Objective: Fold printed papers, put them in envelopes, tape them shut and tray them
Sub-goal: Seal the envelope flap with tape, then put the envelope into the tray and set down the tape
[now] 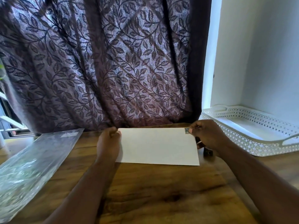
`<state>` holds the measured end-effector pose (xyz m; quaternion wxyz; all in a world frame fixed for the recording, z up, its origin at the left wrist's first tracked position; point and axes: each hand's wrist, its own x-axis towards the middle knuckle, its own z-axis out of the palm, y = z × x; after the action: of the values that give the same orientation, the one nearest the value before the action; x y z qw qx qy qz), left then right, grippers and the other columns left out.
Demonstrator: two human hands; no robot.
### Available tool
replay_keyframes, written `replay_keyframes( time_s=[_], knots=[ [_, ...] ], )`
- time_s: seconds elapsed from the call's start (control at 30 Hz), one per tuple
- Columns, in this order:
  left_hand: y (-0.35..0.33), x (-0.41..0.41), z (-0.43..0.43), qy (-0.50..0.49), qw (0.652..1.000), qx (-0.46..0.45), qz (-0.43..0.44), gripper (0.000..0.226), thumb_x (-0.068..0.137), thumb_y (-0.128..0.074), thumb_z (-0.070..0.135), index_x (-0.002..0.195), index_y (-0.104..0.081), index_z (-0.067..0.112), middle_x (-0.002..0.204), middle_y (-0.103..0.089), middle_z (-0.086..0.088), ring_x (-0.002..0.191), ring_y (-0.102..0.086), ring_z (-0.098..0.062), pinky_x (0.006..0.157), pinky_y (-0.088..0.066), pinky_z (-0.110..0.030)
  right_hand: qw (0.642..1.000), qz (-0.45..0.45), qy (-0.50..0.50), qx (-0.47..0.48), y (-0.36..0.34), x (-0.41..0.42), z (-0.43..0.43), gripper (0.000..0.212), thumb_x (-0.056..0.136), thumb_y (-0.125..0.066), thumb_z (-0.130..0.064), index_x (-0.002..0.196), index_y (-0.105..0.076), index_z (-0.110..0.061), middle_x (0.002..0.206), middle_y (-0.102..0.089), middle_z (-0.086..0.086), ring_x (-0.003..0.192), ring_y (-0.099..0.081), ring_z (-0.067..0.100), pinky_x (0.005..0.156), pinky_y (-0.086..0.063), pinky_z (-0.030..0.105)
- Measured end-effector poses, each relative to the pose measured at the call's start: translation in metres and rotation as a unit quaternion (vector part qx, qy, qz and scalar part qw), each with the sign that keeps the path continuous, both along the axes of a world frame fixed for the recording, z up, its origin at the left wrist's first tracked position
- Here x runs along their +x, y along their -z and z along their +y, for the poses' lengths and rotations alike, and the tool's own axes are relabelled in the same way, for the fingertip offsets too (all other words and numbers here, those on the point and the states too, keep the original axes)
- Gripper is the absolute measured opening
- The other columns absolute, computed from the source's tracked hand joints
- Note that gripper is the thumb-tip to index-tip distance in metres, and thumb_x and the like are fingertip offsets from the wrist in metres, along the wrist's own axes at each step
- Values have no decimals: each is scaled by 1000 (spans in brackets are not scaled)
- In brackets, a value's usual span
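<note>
A white envelope (157, 146) with a small stamp at its top right corner is held above the wooden table (145, 191), its plain face toward me. My left hand (109, 143) grips its left edge with curled fingers. My right hand (208, 135) pinches its top right corner by the stamp. A white perforated tray (252, 146) stands on the table to the right, past my right hand.
A clear plastic sleeve (32, 162) lies on the table at the left. A small dark object (207, 152) sits under my right hand, mostly hidden. A dark leaf-patterned curtain (105, 62) hangs right behind the table's far edge. A white wall is at the right.
</note>
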<state>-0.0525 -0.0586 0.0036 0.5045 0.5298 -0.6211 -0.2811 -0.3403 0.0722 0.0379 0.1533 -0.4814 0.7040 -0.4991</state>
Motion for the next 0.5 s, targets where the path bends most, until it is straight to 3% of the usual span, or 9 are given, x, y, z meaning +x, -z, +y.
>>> replay_keyframes(
  time_s=[0.17, 0.33, 0.5],
  knots=[
    [2, 10, 6, 56, 983, 94, 150, 10, 97, -63, 22, 93, -73, 20, 95, -73, -3, 89, -69, -24, 84, -58, -44, 1000, -8, -6, 13, 2, 0, 0, 12, 93, -66, -8, 83, -73, -10, 80, -75, 15, 70, -73, 40, 61, -63, 51],
    [3, 10, -1, 15, 987, 51, 151, 9, 96, -65, 20, 89, -71, 20, 90, -70, 2, 83, -65, -18, 74, -55, -32, 997, -3, -60, 49, -5, 2, 5, 6, 94, -67, -8, 90, -71, -5, 79, -75, 18, 64, -72, 30, 58, -61, 38],
    [2, 11, 1, 10, 986, 37, 163, 8, 95, -66, 21, 90, -71, 19, 90, -71, 0, 83, -67, -19, 70, -54, -30, 990, 0, -107, 96, -9, 3, 11, 7, 91, -70, -5, 87, -71, 0, 72, -72, 21, 66, -70, 34, 66, -61, 44]
  ],
)
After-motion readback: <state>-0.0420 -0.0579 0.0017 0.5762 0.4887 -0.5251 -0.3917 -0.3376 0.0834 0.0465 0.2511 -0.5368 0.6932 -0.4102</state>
